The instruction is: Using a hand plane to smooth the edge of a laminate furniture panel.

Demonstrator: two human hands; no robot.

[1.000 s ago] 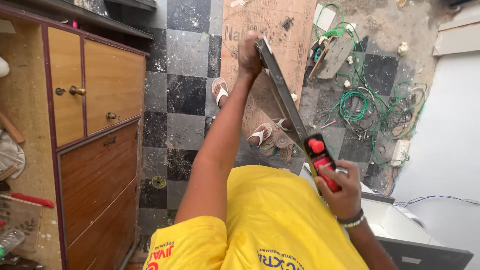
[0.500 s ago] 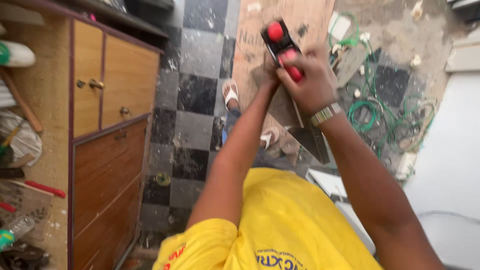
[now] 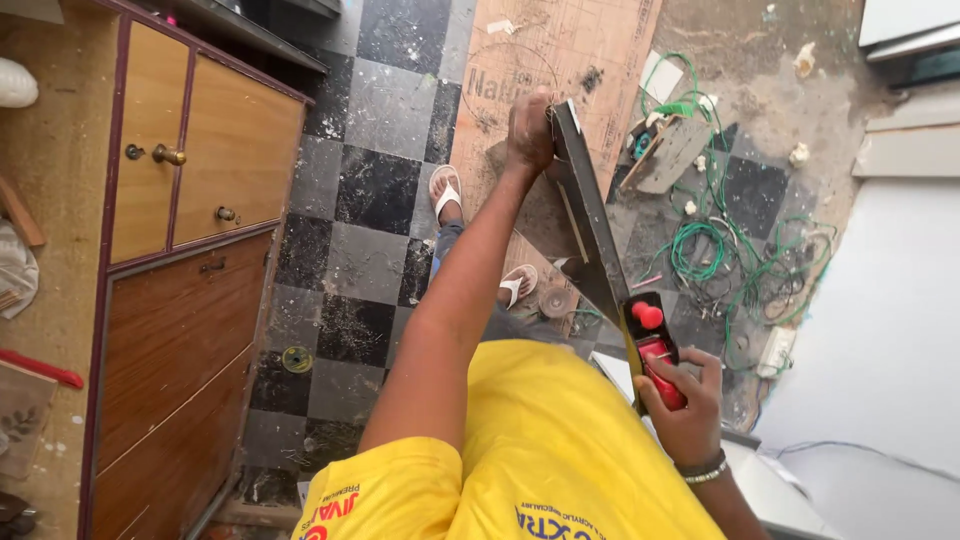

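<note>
I look down over my yellow shirt at a long grey board (image 3: 585, 215) held on edge, running from the upper middle down to the right. My left hand (image 3: 530, 130) grips its far end. My right hand (image 3: 680, 400) is closed on a hand plane (image 3: 652, 345) with a red knob and red handle, resting on the board's near end. My feet in white sandals stand on the floor below, the left foot (image 3: 445, 192) beside the board.
A wooden cabinet (image 3: 190, 260) with doors and drawers stands on the left. A plywood sheet (image 3: 545, 70) lies on the black-and-grey checkered floor. Green wire coils (image 3: 715, 245) and scraps litter the right. A white panel (image 3: 880, 330) fills the right edge.
My right hand has pulled the plane back from the board's far end to its near end. The left hand stays gripped on the far end.
</note>
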